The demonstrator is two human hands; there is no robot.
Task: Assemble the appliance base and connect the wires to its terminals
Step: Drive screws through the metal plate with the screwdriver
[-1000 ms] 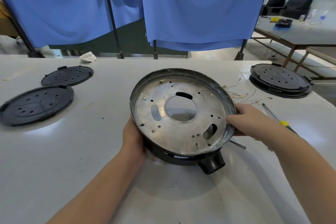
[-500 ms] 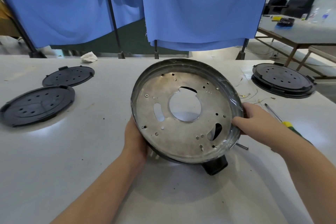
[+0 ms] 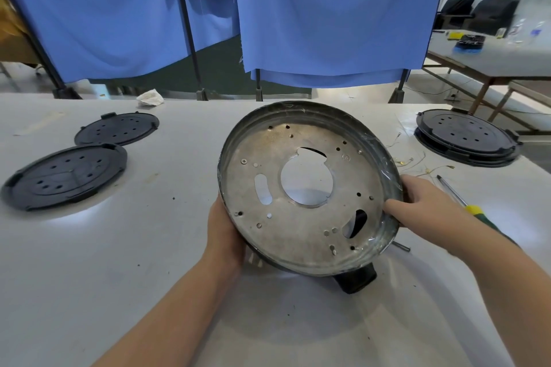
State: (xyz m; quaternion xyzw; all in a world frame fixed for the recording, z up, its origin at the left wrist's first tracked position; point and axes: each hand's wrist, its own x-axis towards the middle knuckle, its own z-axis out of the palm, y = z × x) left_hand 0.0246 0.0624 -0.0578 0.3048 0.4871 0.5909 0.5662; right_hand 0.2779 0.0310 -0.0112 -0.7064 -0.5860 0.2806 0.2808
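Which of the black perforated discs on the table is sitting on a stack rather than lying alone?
The black disc at far right, beyond the wires: it rests on another disc. The two discs at left lie single and flat.

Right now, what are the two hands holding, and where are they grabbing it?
The round silver metal appliance base, tilted up: left hand grips its left edge, right hand its right rim.
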